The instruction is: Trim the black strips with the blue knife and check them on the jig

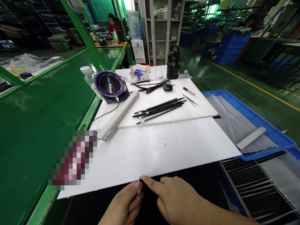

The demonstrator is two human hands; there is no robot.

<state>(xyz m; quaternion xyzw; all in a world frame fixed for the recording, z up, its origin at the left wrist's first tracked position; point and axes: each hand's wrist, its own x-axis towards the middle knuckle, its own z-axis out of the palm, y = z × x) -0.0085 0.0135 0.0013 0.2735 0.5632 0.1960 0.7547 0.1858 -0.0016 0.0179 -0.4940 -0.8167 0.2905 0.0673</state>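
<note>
At the front edge of the white table, my left hand (128, 201) is closed in a pinch, thumb against fingers. A small dark piece (141, 179) sticks up from its fingertips; its kind is too small to make out. My right hand (175, 197) reaches in from the right, its index finger stretched out with the tip at or beside that piece, its other fingers partly curled. Beyond both hands, a bundle of thin black strips (159, 109) lies on a white foam board (199, 107). Tweezers (191, 100) and a red-and-black pen-like tool (188, 91) lie to their right.
On the left stand a purple-rimmed fan (109, 83), a bottle (89, 78) and a long white bar (119, 115). Pliers (140, 84), more black strips (158, 86) and a black flask (173, 64) are farther back. Blue trays (278, 140) flank the right side. A person (113, 26) sits behind.
</note>
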